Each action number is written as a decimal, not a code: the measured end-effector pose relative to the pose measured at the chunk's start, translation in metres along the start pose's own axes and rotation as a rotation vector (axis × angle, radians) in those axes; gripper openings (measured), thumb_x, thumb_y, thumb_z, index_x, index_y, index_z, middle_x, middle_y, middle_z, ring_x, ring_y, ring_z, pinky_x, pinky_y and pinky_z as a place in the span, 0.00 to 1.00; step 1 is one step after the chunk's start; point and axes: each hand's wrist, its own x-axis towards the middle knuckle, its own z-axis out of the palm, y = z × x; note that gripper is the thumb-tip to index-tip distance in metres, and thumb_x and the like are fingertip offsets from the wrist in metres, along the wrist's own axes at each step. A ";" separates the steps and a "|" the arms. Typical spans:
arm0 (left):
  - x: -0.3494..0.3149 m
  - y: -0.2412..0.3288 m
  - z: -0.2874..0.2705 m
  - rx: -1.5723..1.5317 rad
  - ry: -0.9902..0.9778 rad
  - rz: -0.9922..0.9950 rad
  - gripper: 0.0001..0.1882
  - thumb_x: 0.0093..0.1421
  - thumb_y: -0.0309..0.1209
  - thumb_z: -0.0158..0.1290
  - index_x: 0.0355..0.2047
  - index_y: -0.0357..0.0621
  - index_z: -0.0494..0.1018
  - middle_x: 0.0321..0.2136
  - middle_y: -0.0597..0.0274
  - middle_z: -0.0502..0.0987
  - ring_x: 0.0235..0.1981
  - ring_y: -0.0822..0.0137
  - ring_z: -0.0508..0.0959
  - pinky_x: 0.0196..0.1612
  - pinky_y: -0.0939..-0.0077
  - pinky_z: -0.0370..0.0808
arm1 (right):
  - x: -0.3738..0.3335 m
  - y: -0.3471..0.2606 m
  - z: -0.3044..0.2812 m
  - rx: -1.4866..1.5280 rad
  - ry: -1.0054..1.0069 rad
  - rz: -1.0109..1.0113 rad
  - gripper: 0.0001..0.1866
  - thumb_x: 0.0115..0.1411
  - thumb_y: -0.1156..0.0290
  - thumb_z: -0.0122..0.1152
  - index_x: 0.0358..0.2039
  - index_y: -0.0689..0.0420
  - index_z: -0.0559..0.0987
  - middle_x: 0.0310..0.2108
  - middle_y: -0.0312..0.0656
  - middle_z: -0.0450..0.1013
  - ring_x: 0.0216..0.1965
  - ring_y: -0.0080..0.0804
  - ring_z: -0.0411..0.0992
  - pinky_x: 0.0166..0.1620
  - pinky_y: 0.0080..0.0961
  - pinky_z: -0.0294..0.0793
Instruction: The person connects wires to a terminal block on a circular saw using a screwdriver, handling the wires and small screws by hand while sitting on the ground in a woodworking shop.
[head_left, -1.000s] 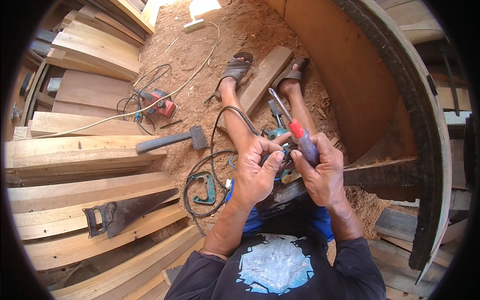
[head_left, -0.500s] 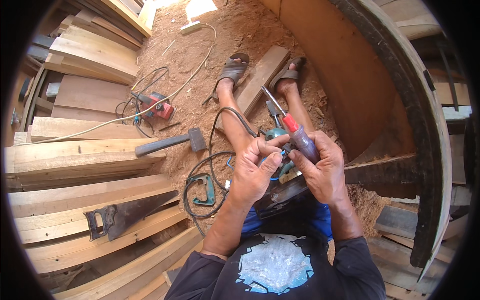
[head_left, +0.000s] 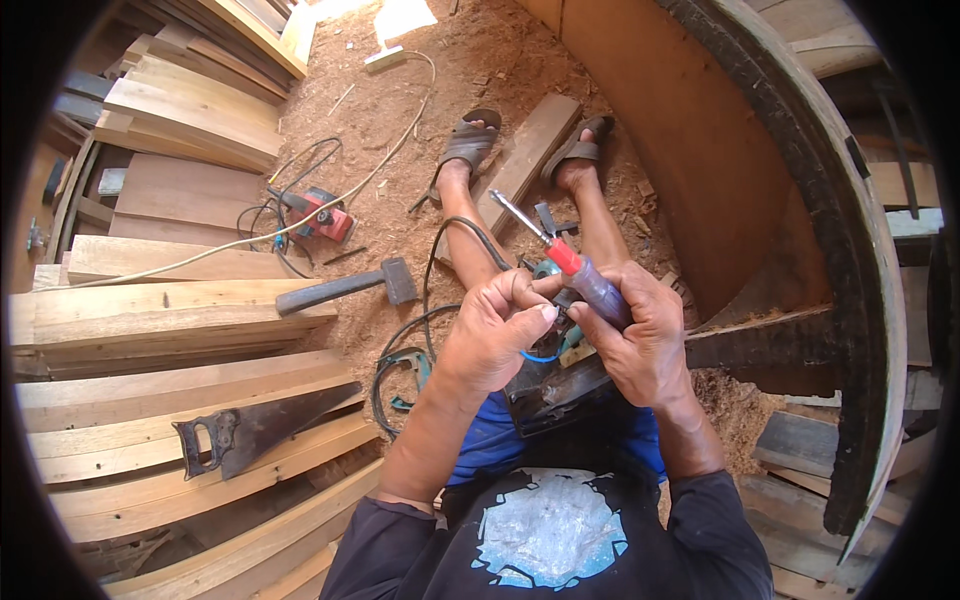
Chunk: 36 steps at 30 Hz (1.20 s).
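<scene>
My right hand (head_left: 645, 325) is wrapped round a screwdriver (head_left: 598, 288) with a red and clear purple handle; its shaft points up and away to the left. The right thumb reaches toward a small dark part (head_left: 563, 298) between the hands. With thumb and fingers pinched, my left hand (head_left: 497, 330) is at that same part, and what lies in the pinch is hidden. A blue wire (head_left: 541, 358) curves out from under the left hand. Below both hands, a partly opened teal power tool with a black body (head_left: 560, 392) rests on my lap, largely covered by them.
A teal handle-shaped piece (head_left: 412, 368) and black cable lie at my left. Beyond are a hammer (head_left: 398, 282), a red power tool (head_left: 325, 218) and a handsaw (head_left: 270, 425) on stacked planks (head_left: 160, 310). A large curved wooden panel (head_left: 690, 130) stands at right.
The screwdriver's tip has swung slightly left and nearer. My left hand has shifted a little left and down, now overlapping part of the teal piece on the ground.
</scene>
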 end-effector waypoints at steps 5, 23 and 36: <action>-0.001 0.011 -0.003 -0.085 -0.021 -0.089 0.06 0.60 0.20 0.59 0.31 0.41 0.73 0.49 0.56 0.79 0.42 0.72 0.80 0.46 0.73 0.79 | 0.004 -0.001 0.000 -0.024 -0.021 -0.051 0.11 0.52 0.76 0.73 0.36 0.61 0.79 0.27 0.41 0.73 0.27 0.34 0.72 0.32 0.29 0.70; -0.012 0.012 -0.006 -0.133 -0.097 -0.155 0.32 0.56 0.21 0.63 0.62 0.34 0.66 0.55 0.54 0.75 0.57 0.62 0.75 0.62 0.65 0.73 | 0.011 -0.003 -0.003 0.084 -0.181 0.016 0.15 0.50 0.73 0.76 0.33 0.60 0.77 0.23 0.42 0.70 0.24 0.36 0.68 0.30 0.32 0.66; -0.032 0.001 -0.014 -0.120 0.044 0.079 0.23 0.57 0.16 0.59 0.53 0.39 0.71 0.52 0.54 0.77 0.55 0.62 0.78 0.61 0.63 0.73 | 0.003 -0.018 -0.004 0.203 -0.252 0.260 0.12 0.55 0.73 0.72 0.33 0.61 0.76 0.25 0.40 0.72 0.26 0.26 0.70 0.31 0.28 0.67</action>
